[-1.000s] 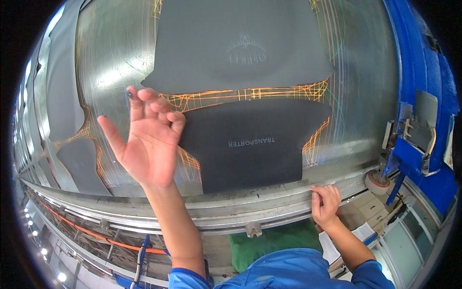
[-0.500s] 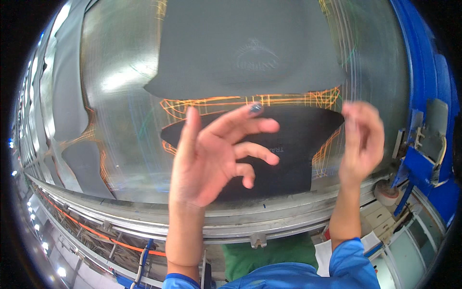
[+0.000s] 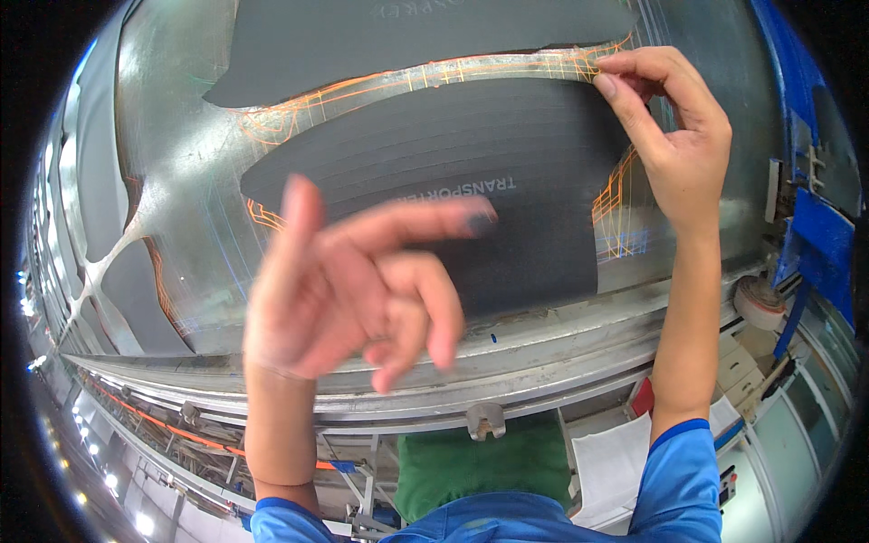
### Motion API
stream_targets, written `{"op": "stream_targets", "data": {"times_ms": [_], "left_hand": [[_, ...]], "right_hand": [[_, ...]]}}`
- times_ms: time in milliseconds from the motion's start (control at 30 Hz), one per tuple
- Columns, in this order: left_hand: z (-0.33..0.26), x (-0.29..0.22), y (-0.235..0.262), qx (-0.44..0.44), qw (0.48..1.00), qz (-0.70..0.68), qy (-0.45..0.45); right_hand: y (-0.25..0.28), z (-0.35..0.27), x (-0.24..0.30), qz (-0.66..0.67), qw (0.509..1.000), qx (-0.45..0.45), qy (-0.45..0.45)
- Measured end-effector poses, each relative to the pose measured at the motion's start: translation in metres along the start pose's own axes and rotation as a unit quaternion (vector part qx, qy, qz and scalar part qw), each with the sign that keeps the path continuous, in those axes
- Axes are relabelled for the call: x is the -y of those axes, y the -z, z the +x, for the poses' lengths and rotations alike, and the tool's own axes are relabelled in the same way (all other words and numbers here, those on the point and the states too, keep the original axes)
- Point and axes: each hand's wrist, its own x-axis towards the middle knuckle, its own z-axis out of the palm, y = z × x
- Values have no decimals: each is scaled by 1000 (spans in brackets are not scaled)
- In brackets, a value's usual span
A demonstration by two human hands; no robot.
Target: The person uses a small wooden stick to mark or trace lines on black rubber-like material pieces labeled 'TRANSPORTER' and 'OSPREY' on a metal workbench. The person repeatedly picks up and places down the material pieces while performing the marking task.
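Left hand [image 3: 348, 294]: open and empty, raised over the left part of the lower panel [image 3: 507, 235]. Palm partly turned up, thumb pointing away from the body, index finger extended to the right with a dark mark at its tip, remaining fingers loosely curled. Outline blurred.

Right hand [image 3: 686, 140]: at the upper right edge of the lower panel, thumb and index fingertips close together. Grip on the panel edge: cannot tell.

Lower panel: on the metal table [image 3: 199, 213], directly in front of the body; black, with pale lettering, faint crosswise creases and a curved upper edge. Upper panel [image 3: 425, 50]: beyond it, dark grey, set apart by a narrow strip of table marked with orange lines [image 3: 434, 72]. Side panel [image 3: 145, 294]: on the table, far to the left.

Rail [image 3: 561, 357]: along the near table edge, with a bracket [image 3: 486, 419] on its near side. Green cloth [image 3: 484, 466]: below the bracket. Roller [image 3: 759, 301]: at right, near the blue frame [image 3: 824, 244].
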Motion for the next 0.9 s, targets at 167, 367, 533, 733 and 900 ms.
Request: {"op": "stream_targets", "data": {"times_ms": [167, 367, 533, 733, 900], "left_hand": [[1, 48, -13, -133, 986, -28, 100], [5, 56, -8, -133, 984, -91, 75], [0, 64, -12, -131, 984, -114, 34], [-3, 77, -9, -123, 984, -125, -19], [0, 75, -10, -130, 986, -99, -24]], "right_hand": [[-5, -3, 8, 6, 1000, 15, 8], [6, -6, 22, 20, 997, 74, 24], [4, -12, 48, 96, 983, 156, -4], [6, -33, 41, 102, 970, 219, 29], [16, -43, 34, 94, 970, 223, 16]]}}
